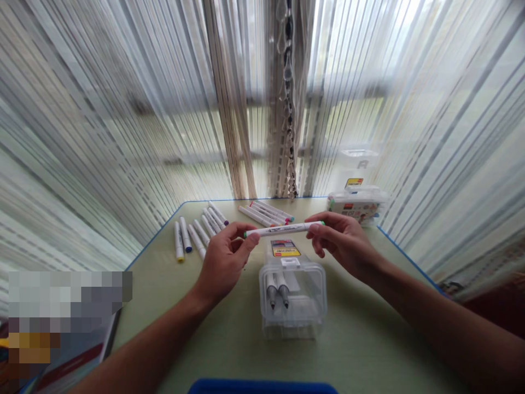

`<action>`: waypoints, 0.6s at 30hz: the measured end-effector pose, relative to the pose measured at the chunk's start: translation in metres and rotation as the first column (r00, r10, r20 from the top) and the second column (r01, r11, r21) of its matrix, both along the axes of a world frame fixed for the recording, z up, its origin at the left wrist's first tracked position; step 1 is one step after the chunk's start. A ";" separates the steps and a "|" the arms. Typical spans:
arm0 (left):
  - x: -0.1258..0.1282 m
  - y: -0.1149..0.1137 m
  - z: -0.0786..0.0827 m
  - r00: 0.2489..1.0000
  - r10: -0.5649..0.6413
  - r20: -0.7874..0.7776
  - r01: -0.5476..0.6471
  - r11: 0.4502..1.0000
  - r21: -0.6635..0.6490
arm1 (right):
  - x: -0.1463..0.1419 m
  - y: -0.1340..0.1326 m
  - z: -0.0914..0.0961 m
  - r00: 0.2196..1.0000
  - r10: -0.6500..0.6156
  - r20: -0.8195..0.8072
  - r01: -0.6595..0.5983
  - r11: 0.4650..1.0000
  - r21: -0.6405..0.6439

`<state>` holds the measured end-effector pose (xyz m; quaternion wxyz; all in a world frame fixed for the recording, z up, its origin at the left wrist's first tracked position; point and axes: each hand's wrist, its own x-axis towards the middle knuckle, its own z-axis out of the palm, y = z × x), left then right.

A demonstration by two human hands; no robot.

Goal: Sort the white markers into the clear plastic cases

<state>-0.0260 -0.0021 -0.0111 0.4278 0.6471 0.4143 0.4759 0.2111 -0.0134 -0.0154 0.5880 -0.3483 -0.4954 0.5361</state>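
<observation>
A white marker [283, 229] with green ends is held level between my two hands. My left hand [225, 257] pinches its left end between thumb and fingers. At the other end, my right hand [344, 241] grips the green tip with thumb and forefinger. Just below the marker stands a clear plastic case [303, 323] with its lid open toward the back, a yellow and black label on it. Inside the case, on its left side, two grey-tipped markers [278, 290] lean side by side.
Several loose white markers [202, 232] with coloured ends lie to the left, and another group [266, 213] lies at the back middle. A second clear case [356, 205] with a printed label stands at the back right. String curtains [164, 109] hang behind the table [229, 339].
</observation>
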 end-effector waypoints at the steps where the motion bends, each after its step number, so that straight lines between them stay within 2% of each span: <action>1: 0.000 0.000 0.000 1.000 -0.001 0.005 0.001 1.000 -0.001 | 0.000 0.000 0.000 1.000 0.003 0.006 -0.003 1.000 0.005; 11: 0.000 0.002 0.003 0.996 -0.034 0.081 0.039 0.998 -0.052 | -0.001 -0.003 0.001 0.994 -0.044 0.101 0.037 0.997 0.070; 18: -0.001 0.006 -0.001 0.994 -0.037 0.104 0.040 0.999 -0.025 | 0.000 -0.005 0.003 0.979 -0.041 0.198 0.021 0.995 0.098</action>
